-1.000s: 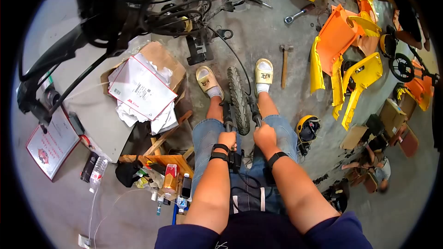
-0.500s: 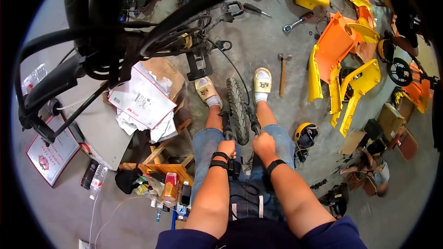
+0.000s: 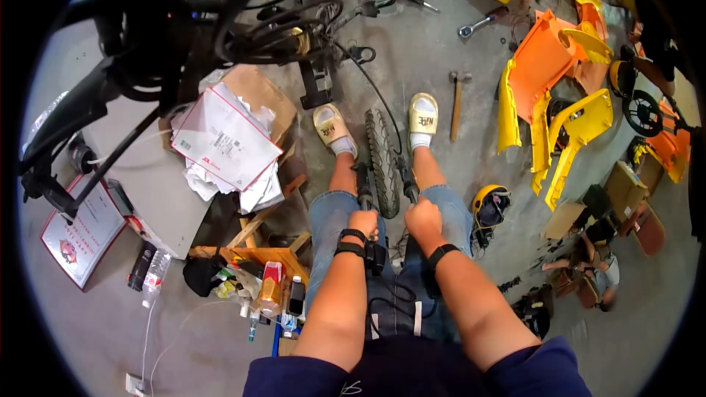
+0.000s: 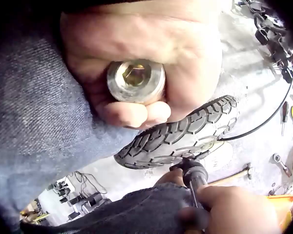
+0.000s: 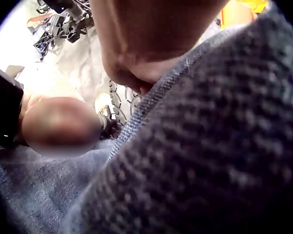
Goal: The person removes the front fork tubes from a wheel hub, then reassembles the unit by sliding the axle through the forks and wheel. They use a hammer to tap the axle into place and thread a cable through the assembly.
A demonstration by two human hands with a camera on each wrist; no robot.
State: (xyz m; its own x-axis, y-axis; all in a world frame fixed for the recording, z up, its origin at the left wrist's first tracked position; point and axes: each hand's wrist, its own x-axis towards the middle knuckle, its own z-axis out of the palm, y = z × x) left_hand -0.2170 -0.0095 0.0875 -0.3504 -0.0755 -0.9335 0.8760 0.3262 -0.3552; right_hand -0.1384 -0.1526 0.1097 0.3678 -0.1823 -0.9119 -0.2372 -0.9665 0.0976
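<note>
A knobby black tyre stands on edge between the person's feet, flanked by two fork legs with dark lower parts and metal tubes. The left hand curls round the left fork tube, whose round metal end with a hexagonal recess shows in the left wrist view. On the other side the right hand grips the right fork tube, just behind a black collar. In the right wrist view, the thigh and wrist hide most of that grip. A black cable runs forward from beside the tyre.
A hammer, a ratchet and a screwdriver lie on the floor ahead. Yellow and orange panels spread rightward, near a yellow helmet. Papers and a wooden stool stand left; a dark cabled frame looms above.
The head view tilted and then came back, so the overhead frame and cables shifted. Both hands keep their grip on the fork tubes, and the tyre stays between the feet.
</note>
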